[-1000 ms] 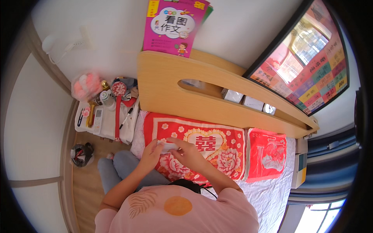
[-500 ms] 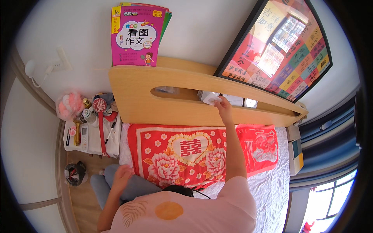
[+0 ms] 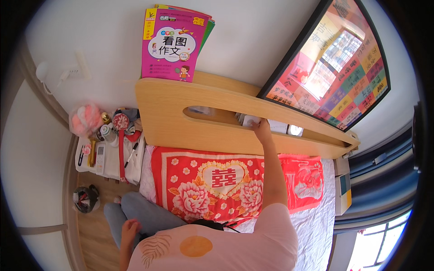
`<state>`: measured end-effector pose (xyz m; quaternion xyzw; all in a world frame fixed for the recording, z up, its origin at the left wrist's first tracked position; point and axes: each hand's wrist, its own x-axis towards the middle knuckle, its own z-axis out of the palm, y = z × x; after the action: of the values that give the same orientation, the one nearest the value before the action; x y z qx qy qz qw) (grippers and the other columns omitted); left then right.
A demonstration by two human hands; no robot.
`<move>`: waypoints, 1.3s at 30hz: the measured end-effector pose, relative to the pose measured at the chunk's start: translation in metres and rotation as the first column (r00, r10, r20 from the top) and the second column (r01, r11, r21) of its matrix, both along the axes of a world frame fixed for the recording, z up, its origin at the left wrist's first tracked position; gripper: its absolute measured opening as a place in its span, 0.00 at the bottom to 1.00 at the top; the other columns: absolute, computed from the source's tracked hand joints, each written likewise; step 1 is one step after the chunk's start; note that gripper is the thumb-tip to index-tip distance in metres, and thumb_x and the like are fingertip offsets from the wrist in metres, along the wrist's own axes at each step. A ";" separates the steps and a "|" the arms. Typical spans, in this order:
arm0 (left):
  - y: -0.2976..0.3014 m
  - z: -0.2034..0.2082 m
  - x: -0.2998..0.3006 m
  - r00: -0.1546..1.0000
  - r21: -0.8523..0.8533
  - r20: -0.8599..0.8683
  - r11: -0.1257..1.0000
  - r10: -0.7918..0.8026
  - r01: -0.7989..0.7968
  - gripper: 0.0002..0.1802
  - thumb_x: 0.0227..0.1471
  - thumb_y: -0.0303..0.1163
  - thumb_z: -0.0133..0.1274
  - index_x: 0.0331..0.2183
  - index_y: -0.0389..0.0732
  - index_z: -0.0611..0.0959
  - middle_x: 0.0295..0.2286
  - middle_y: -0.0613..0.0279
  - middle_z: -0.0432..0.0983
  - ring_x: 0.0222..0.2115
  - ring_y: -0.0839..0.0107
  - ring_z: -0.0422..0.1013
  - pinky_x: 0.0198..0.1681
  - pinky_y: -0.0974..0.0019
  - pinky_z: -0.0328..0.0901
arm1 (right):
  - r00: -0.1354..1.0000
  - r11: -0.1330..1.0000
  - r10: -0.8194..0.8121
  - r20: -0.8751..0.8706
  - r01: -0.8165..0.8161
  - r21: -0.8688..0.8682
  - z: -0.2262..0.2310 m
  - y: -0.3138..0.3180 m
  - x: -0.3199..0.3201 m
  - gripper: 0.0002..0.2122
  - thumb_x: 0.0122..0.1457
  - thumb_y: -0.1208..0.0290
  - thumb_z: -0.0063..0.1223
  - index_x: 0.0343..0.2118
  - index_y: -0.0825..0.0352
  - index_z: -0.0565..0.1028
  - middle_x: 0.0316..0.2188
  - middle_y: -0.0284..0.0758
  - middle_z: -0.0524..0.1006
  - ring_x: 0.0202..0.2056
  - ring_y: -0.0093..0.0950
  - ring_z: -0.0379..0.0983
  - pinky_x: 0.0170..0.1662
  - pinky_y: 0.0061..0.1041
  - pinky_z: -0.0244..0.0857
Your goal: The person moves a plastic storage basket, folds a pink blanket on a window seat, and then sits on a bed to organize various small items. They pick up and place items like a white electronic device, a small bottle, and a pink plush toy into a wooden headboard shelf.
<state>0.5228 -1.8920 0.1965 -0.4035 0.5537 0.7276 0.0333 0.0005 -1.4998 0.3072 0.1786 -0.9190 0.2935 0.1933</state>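
Observation:
My right hand (image 3: 262, 130) reaches to the long oval slot of the light wooden headboard (image 3: 162, 108). Its fingers are pinched at a small white flat item (image 3: 249, 120), whose exact kind I cannot make out. Part of that item is hidden behind the hand and the slot's lower edge. Low on the left, beside the bent leg in blue jeans (image 3: 144, 210), my left hand (image 3: 130, 228) hangs with loosely bent fingers and nothing visible in it.
A red floral cloth (image 3: 181, 171) covers the bed below the headboard. Purple-covered books (image 3: 169, 67) and a framed picture (image 3: 289, 86) stand on top. The left bedside table (image 3: 86, 165) holds a white remote control (image 3: 100, 158) and several other things. A round clock (image 3: 295, 130) sits inside the slot.
My right hand has lowered into the slot with the white item. My left hand has dropped lower, its fingers now more bent. The whole view has shifted slightly.

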 end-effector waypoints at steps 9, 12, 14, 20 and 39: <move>-0.004 -0.003 0.012 0.998 0.009 -0.007 0.998 0.056 -0.056 0.09 0.47 0.30 0.47 0.33 0.38 0.72 0.27 0.63 0.71 0.25 0.75 0.68 0.28 0.74 0.63 | 0.979 0.987 -0.134 -0.152 0.145 0.070 -0.028 -0.010 -0.009 0.22 0.46 0.73 0.50 0.44 0.71 0.58 0.21 0.43 0.68 0.25 0.44 0.66 0.30 0.39 0.61; -0.008 -0.007 0.010 0.999 -0.027 -0.026 0.999 -0.020 0.019 0.10 0.47 0.30 0.48 0.33 0.37 0.72 0.27 0.63 0.71 0.25 0.75 0.68 0.29 0.75 0.63 | 0.989 0.985 -0.144 -0.020 0.145 0.091 -0.027 0.000 -0.009 0.18 0.48 0.68 0.49 0.40 0.71 0.60 0.22 0.44 0.71 0.26 0.42 0.67 0.29 0.38 0.61; -0.006 0.003 0.003 0.999 -0.071 -0.010 0.997 -0.040 0.039 0.10 0.47 0.30 0.48 0.34 0.37 0.72 0.27 0.62 0.72 0.26 0.74 0.69 0.30 0.74 0.63 | 0.994 0.994 -0.110 0.016 0.110 -0.019 -0.030 0.009 -0.010 0.20 0.48 0.68 0.49 0.43 0.70 0.59 0.23 0.43 0.72 0.26 0.42 0.69 0.30 0.38 0.62; -0.003 -0.004 0.022 1.000 0.036 -0.014 0.999 0.004 -0.003 0.11 0.49 0.30 0.47 0.35 0.36 0.72 0.30 0.61 0.71 0.29 0.74 0.69 0.33 0.73 0.64 | 0.985 0.985 -0.170 0.017 0.169 0.025 -0.025 0.008 -0.011 0.20 0.48 0.72 0.46 0.46 0.70 0.60 0.27 0.48 0.73 0.28 0.44 0.70 0.32 0.39 0.63; -0.182 -0.044 -0.106 0.984 -0.905 -0.091 0.400 0.151 -0.145 0.26 0.33 0.31 0.57 0.38 0.39 0.68 0.34 0.53 0.65 0.34 0.56 0.65 0.36 0.59 0.62 | 0.348 0.620 0.488 0.801 -0.783 -0.038 -0.054 -0.297 0.277 0.09 0.51 0.70 0.46 0.34 0.67 0.71 0.29 0.40 0.74 0.31 0.32 0.71 0.33 0.26 0.65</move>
<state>0.4169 -2.0740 0.1524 -0.4066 0.8208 0.3114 -0.2529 0.2777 -1.7972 0.2531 0.4220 -0.7974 0.2197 -0.3712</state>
